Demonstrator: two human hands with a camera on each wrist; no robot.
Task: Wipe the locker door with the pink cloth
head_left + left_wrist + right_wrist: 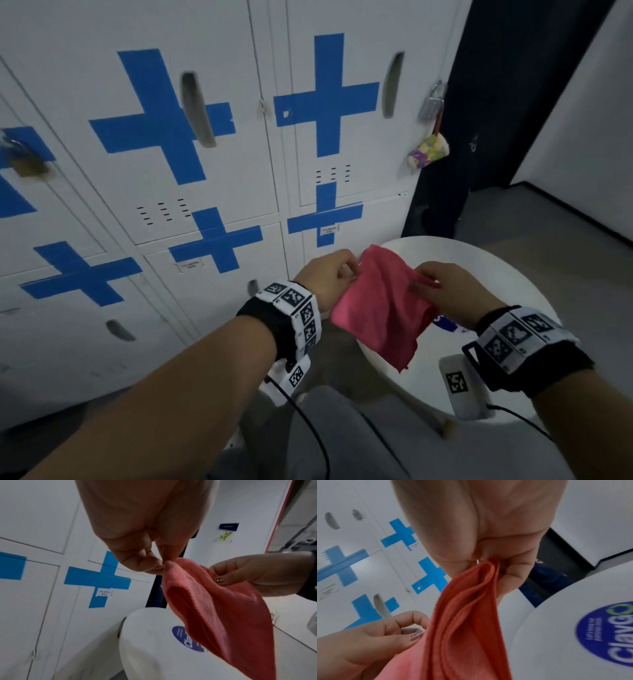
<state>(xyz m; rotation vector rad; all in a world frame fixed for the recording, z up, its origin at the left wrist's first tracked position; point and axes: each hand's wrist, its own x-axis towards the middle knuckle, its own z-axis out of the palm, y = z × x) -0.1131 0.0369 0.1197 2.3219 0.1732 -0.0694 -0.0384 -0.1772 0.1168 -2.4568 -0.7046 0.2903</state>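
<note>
Both forearms reach forward from the bottom of the head view, each wrist wrapped in a black band with printed markers. Between them hangs the pink cloth (380,308), held up in the air above the near edge of a round white desk (513,274) and clear of its top. On the left hand (330,275) the fingers (145,563) pinch one upper corner between thumb and forefinger; the right hand (445,291) grips the opposite upper edge, its fingers (513,574) curled round a bunched fold. The cloth sags in loose pleats and looks partly doubled over. Just beyond the hands stand white lockers marked with blue tape crosses, and the nearest locker door (376,219) is not touched by the cloth. By my reading, the step in hand is spreading or refolding the cloth into a usable pad, so wiping has not started. The next move likely calls for gathering it flat into one palm, then pressing it against the door face and sweeping across, working round the tape.
</note>
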